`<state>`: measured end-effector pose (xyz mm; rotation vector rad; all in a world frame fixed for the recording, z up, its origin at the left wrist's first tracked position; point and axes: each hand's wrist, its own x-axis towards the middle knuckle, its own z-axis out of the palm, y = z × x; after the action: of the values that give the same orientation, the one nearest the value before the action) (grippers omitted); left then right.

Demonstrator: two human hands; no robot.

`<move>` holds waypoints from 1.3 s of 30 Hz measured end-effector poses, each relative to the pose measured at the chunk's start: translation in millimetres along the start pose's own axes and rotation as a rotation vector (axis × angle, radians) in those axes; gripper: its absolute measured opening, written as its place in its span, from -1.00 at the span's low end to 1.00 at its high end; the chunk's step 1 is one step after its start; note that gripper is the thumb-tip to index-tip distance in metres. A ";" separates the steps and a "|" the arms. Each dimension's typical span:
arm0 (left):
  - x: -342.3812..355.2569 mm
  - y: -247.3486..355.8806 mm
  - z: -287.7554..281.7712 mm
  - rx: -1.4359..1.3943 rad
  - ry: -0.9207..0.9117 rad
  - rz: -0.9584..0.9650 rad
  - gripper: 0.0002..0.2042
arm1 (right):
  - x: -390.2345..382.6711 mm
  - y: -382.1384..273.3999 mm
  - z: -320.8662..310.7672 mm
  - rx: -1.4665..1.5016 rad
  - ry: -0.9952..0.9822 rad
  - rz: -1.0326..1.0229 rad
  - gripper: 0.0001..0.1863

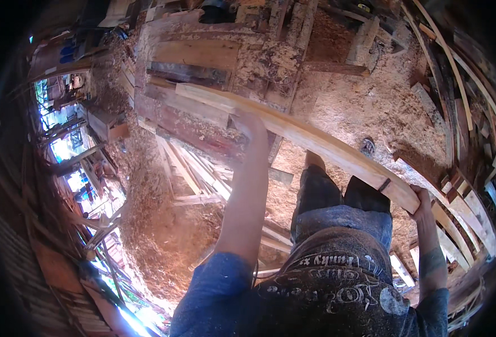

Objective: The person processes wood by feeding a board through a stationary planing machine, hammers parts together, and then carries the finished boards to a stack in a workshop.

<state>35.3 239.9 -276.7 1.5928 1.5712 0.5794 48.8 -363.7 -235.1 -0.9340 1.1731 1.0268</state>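
Note:
A long pale wooden plank [315, 141] slants across in front of me, from the workbench at upper left to my right side. It carries a dark mark near its right end. My left hand [250, 124] grips the plank's near edge closer to its far end; its fingers are mostly hidden by the wood. Around the right end of the plank my right hand [422, 201] is closed, fingers partly out of sight. The far end of the plank lies over the sawdust-covered workbench [189, 121].
Sawdust covers the floor [343, 106]. Loose wooden strips [189, 168] lie below the bench, near my left arm. More boards and offcuts [467, 213] are piled at the right. A wooden box [108, 124] stands at the left, and a foot [367, 147] shows beyond the plank.

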 end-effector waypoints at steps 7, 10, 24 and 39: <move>69.5 -65.4 -0.1 0.310 0.062 0.302 -0.42 | 14.7 4.3 11.0 -0.016 -0.044 0.025 -0.61; 88.1 -71.2 -7.2 0.416 0.097 0.406 -0.41 | 35.0 12.1 -0.6 0.003 -0.062 0.001 -0.62; 124.5 -49.2 15.6 0.688 0.147 0.229 -0.55 | 39.1 17.2 64.3 -0.010 0.035 0.001 -0.67; 189.3 -52.0 8.4 0.994 0.136 0.314 -0.57 | 39.7 18.1 145.2 0.010 -0.010 0.059 -0.60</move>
<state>33.6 416.5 -363.0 2.6031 1.8470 0.0154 73.2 -215.1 -252.8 -0.8894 1.2030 1.0709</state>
